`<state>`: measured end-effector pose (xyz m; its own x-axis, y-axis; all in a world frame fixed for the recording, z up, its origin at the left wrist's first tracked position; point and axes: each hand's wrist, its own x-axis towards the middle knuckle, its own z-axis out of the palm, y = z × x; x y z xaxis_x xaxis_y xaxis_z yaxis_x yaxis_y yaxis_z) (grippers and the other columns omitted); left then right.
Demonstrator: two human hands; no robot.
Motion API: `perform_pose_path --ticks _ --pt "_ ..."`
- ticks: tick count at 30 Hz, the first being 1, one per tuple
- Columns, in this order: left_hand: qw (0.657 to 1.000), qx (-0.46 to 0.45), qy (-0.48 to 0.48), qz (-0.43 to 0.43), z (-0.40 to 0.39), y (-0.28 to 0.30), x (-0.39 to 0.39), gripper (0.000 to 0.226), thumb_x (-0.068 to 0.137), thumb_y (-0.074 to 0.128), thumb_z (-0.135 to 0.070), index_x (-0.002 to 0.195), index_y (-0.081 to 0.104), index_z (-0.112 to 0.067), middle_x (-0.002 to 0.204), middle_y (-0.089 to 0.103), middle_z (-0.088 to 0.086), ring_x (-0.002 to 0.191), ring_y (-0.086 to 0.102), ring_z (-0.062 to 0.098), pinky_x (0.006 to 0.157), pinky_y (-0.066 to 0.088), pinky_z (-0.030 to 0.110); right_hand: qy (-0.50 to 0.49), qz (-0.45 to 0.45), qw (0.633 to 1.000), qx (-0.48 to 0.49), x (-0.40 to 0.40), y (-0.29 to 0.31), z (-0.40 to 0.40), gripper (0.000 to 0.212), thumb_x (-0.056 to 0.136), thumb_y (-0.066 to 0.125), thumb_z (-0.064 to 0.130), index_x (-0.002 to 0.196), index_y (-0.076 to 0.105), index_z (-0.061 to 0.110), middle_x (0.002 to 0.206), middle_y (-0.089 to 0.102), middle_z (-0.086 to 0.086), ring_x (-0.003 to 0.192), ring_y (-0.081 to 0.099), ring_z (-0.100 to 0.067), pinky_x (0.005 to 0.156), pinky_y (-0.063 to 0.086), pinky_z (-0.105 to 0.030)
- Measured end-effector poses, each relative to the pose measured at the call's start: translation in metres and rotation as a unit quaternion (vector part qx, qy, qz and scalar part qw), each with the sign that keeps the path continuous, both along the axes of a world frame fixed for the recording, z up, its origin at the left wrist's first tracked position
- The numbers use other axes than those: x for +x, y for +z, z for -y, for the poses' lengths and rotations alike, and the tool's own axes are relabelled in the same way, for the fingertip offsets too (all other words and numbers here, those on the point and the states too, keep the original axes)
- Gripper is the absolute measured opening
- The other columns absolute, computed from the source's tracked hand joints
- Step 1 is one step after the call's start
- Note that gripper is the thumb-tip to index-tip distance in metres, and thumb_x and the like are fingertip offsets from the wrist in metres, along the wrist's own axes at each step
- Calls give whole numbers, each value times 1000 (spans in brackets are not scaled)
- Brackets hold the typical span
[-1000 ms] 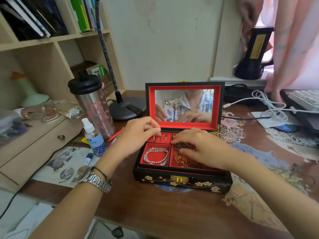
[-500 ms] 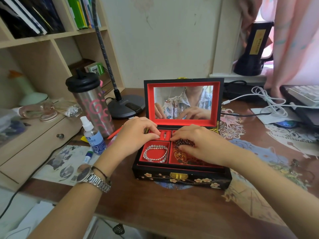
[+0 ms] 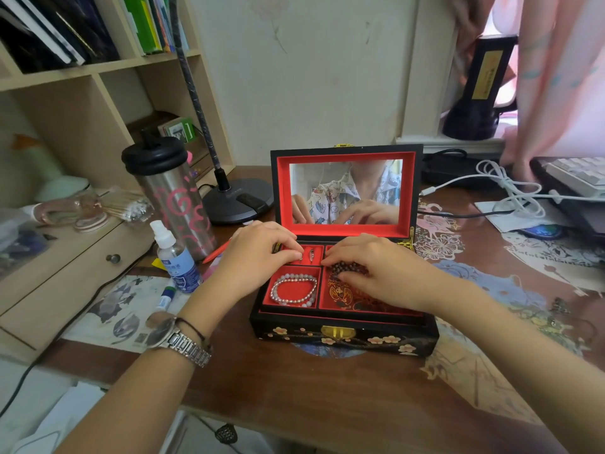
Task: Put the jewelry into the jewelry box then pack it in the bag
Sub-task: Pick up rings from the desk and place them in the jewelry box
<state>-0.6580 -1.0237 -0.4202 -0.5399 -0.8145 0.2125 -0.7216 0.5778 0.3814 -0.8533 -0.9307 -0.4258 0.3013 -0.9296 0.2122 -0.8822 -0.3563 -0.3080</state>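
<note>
The black lacquered jewelry box point(image 3: 343, 332) with painted blossoms and a brass clasp sits open on the brown wooden worktop point(image 3: 294, 388), near the front edge, its red-lined lid upright with a mirror point(image 3: 345, 191) facing me. Inside, the red tray is split into compartments: a pale pearl bracelet point(image 3: 293, 289) lies coiled in the near-left one, a small silver ring point(image 3: 311, 254) stands in the narrow far-left slot, and a dark beaded bracelet point(image 3: 347, 268) rests in the larger right section over a gold pattern.

My left hand point(image 3: 258, 260) rests on the box's far-left corner, fingers curled, the tips pinching at something small by the ring slot; I think it is another ring, but it is too small to tell. My right hand point(image 3: 376, 273) lies over the right compartment, its fingers bent down onto the dark beads and gripping them.

The white spray bottle point(image 3: 176, 260) with a blue label carries writing too blurred to read. Just behind it stands a steel tumbler point(image 3: 170, 194) with pink swirls and a black lid, and a black round lamp base point(image 3: 237, 199) sits further back.

Left of the box the worktop is crowded up to the bottle; right of it, paper cut-outs point(image 3: 435, 247) lie flat and a white cable point(image 3: 510, 188) coils at the far right. The near strip in front of the box is bare wood.
</note>
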Motion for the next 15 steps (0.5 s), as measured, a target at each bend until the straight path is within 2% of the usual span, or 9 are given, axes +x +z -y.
perform_pose_path --ticks 9,15 --pt "1000 2 -10 -2 -4 5 1 20 84 66 -28 103 72 -25 118 65 -7 113 54 13 104 39 46 2 5 1000 -3 0 -1 0 33 90 58 20 123 59 26 126 61 7 118 50 -11 102 43 -34" --pt "1000 -8 -15 -16 -17 21 3 23 83 68 -28 106 70 -26 110 68 -7 101 58 7 93 50 38 -6 -6 1000 4 -3 9 -8 34 90 59 25 124 59 26 126 61 6 119 50 -12 102 42 -37"
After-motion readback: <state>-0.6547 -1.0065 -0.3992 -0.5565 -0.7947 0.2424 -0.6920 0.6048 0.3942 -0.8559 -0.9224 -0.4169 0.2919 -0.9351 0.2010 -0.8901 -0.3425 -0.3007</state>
